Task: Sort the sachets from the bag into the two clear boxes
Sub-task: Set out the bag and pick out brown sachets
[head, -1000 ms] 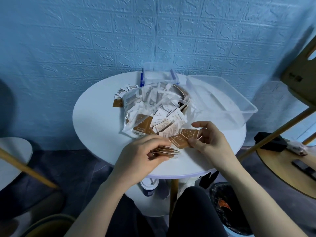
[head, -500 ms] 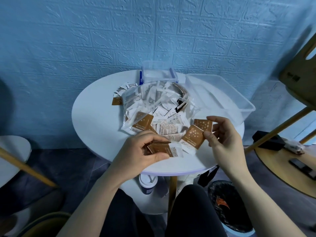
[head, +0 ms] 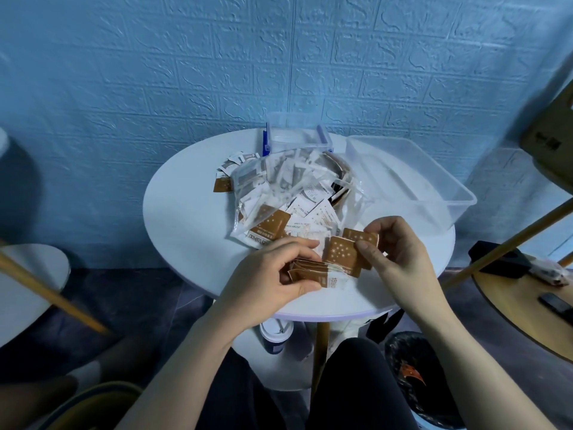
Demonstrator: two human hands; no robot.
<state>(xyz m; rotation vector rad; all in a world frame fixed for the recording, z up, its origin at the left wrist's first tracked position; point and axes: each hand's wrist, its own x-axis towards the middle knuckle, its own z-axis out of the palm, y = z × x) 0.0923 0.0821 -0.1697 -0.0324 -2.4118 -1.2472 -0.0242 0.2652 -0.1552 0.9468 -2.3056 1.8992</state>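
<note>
White table (head: 186,212), right hand (head: 400,256) brought brown sachets (head: 342,256) nearer left hand (head: 273,274)

bag (head: 273,184): clear plastic, lying crumpled at frame centre, spilling brown and white sachets | brown sachets (head: 341,254): being pinched just below it | small clear box (head: 296,136): sitting above the bag | large clear box (head: 434,184): standing centre right, open

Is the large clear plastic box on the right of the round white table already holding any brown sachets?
No: the large clear plastic box looks empty, while the brown sachets are in the hands.
</note>
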